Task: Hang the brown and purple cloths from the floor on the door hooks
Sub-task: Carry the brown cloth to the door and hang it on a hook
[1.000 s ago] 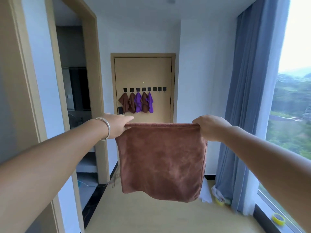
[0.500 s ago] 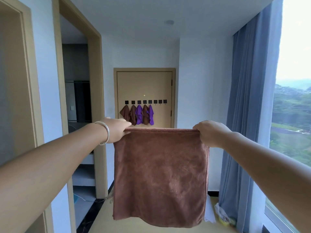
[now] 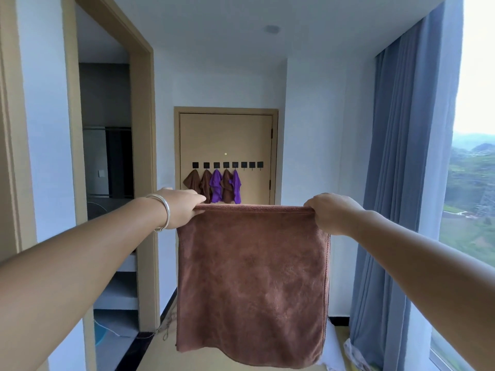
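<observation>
I hold a brown cloth (image 3: 251,285) spread flat in front of me, hanging from its top edge. My left hand (image 3: 180,207), with a silver bracelet on the wrist, pinches the top left corner. My right hand (image 3: 330,212) pinches the top right corner. Far ahead, a tan door (image 3: 227,135) carries a row of black hooks (image 3: 227,164). Three brown cloths (image 3: 206,183) and two purple cloths (image 3: 216,184) hang on the left hooks. The three rightmost hooks (image 3: 252,164) are bare.
An open doorway (image 3: 107,183) with a tan frame is on my left. Blue curtains (image 3: 396,183) and a large window (image 3: 471,183) line the right side. White stuff lies on the floor (image 3: 160,354) by the curtain foot (image 3: 356,354).
The view has tilted upward, so the door and hooks sit lower in frame. Both hands still hold the cloth stretched out, a little wider apart in view.
</observation>
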A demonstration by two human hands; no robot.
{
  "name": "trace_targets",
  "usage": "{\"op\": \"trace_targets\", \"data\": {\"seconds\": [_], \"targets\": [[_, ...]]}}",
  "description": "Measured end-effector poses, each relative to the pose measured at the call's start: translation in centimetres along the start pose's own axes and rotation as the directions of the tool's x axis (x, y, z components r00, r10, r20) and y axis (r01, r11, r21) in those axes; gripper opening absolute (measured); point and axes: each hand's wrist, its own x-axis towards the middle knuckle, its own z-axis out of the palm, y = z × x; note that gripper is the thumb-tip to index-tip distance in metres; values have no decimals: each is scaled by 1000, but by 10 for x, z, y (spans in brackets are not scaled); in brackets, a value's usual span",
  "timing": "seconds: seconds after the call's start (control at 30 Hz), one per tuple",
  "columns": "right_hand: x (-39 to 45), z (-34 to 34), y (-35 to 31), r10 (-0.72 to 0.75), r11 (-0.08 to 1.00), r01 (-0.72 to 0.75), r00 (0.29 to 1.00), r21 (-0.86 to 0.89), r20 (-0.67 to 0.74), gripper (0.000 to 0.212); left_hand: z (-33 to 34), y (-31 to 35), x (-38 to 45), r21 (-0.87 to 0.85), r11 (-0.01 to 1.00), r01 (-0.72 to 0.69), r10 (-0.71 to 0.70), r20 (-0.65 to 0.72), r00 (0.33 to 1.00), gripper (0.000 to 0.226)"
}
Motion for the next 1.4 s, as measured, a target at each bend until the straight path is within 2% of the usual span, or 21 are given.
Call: {"op": "trace_targets", "data": {"seconds": [0.33,0.7,1.03,1.4], "targets": [[129,52,-29,14,1000,-13,1000,18,-6,40,69,-83,93,-59,998,7,-8,-23,1000,29],[223,140,-42,6,999,-8,998,36,67,38,144,-125,163,-56,998,21,-16,86,996,20],[330,194,-1,-11,997,6,998,72,68,40,185,-134,259,-38,998,48,-44,101,994,24],[453,241,67,5,991,-5,1000,133,2,38,201,-133,388,-43,994,96,-93,65,994,30]]}}
